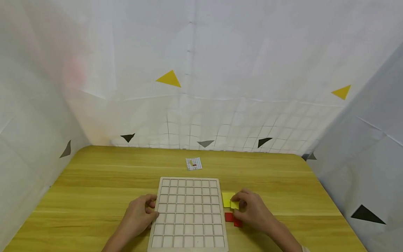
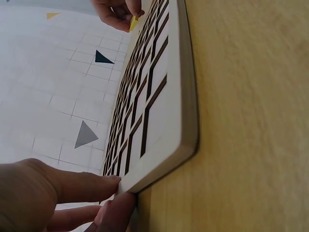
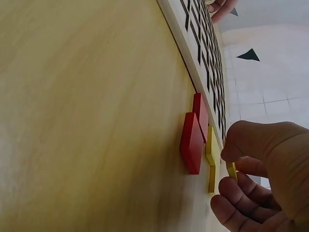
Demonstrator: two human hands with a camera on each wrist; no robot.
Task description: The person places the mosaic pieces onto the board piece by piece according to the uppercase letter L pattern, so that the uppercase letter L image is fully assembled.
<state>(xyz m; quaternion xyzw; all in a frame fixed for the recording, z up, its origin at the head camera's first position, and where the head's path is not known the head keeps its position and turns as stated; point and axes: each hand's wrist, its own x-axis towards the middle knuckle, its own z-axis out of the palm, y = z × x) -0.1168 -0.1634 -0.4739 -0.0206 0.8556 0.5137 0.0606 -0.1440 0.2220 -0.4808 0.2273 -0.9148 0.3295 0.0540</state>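
My right hand (image 1: 252, 208) pinches a small yellow square tile (image 1: 234, 205) between thumb and fingers, seen edge-on in the right wrist view. Beneath and beside it, more yellow tiles (image 1: 226, 200) lie on the table along the right edge of a pale wooden grid board (image 1: 189, 218). Two red tiles (image 3: 192, 144) sit just nearer to me, one partly behind the thumb in the head view. At the board's left edge, my left hand (image 1: 138, 215) rests with thumb and index fingertip touching the rim. The board's square recesses hold no tiles.
A small card (image 1: 193, 163) printed with a grid and a few coloured squares lies beyond the board. The wood-grain table (image 1: 104, 175) is bounded by white sheeting (image 1: 252, 63) at the back and sides, marked with yellow, black and grey triangles.
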